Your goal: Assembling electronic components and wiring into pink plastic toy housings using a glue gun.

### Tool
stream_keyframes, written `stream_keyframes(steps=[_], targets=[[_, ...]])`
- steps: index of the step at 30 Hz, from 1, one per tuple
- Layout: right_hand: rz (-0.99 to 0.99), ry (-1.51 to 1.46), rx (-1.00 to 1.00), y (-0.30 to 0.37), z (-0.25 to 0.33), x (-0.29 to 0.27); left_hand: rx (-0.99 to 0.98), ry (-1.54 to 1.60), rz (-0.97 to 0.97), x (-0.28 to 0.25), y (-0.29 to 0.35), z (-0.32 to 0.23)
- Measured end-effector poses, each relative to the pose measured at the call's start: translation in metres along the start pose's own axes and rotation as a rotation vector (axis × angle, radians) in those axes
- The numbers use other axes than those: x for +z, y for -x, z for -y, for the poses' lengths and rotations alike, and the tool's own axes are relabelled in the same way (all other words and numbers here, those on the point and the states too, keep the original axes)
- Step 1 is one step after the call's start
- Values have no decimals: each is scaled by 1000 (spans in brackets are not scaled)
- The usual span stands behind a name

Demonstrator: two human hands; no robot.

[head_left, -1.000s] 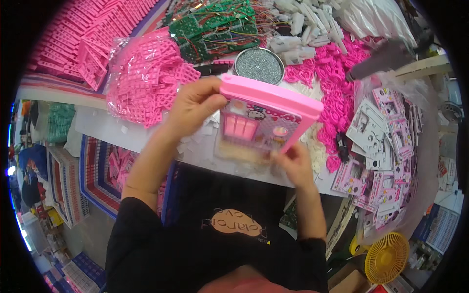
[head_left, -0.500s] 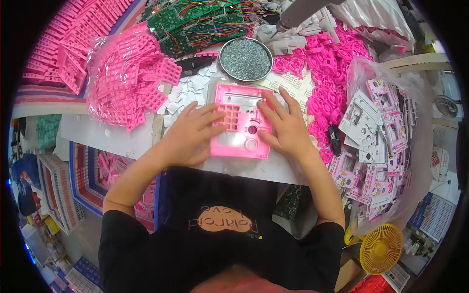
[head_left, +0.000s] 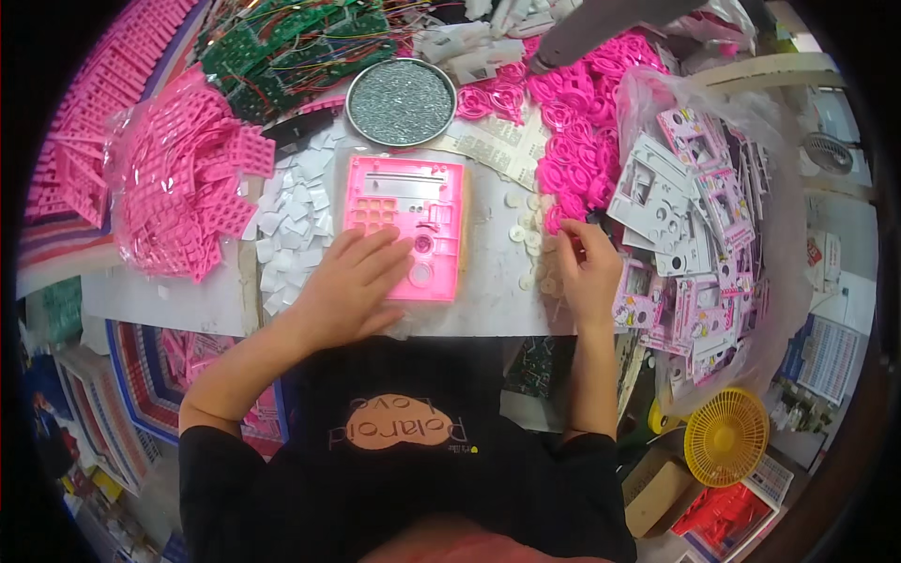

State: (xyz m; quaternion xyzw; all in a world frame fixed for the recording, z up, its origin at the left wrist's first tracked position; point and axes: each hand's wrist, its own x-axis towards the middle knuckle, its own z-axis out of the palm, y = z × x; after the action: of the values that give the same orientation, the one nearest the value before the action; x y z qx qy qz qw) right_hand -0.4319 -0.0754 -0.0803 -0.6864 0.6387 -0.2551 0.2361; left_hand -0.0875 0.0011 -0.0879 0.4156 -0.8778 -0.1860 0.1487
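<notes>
A pink plastic casing [head_left: 449,258] lies hollow side up on the table in front of me, with a grid of square holes, a long slot and round openings. My left hand [head_left: 352,283] rests over its lower left part, fingers stretched out. My right hand [head_left: 591,277] is away from the casing, at the near end of a heap of pink ring-shaped plastic parts [head_left: 571,150]. Its fingers are bent together at the pile's edge, and whatever they pinch is hidden. Small whitish discs [head_left: 518,233] lie just left of it.
A round tin of small metal screws [head_left: 402,103] stands beyond the casing. White square pieces [head_left: 293,211] and bagged pink grids [head_left: 178,178] lie left; wired green circuit boards [head_left: 291,56] are behind. Printed panels [head_left: 676,206] fill a bag at right. A grey tool [head_left: 601,28] hangs overhead.
My right hand has left the casing and moved right to the pink ring parts, its fingers drawing together. My left hand stays on the casing. The whole view has shifted.
</notes>
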Motion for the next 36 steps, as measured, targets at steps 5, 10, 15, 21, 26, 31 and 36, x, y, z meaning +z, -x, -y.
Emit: stream_keyframes(steps=[5, 10, 15, 21, 26, 31, 36], targets=[[-23, 332, -226, 5, -15, 3, -6, 14, -33, -2, -4, -4], [-169, 287, -384, 0, -12, 15, -88, 209, -324, -7, -7, -8], [33, 105, -708, 2, 42, 10, -409, 632, -207, -16, -23, -52], [233, -329, -745, 30, 99, 33, -256, 649, -200, 3, -19, -53], [422, -967, 117, 58, 100, 61, -333, 660, -276, 6, -8, -54], [296, -876, 33, 41, 94, 65, -17, 203, -426, -8, -13, -11], [259, -568, -39, 12, 87, 55, -26, -35, -173, -1, -6, 22]])
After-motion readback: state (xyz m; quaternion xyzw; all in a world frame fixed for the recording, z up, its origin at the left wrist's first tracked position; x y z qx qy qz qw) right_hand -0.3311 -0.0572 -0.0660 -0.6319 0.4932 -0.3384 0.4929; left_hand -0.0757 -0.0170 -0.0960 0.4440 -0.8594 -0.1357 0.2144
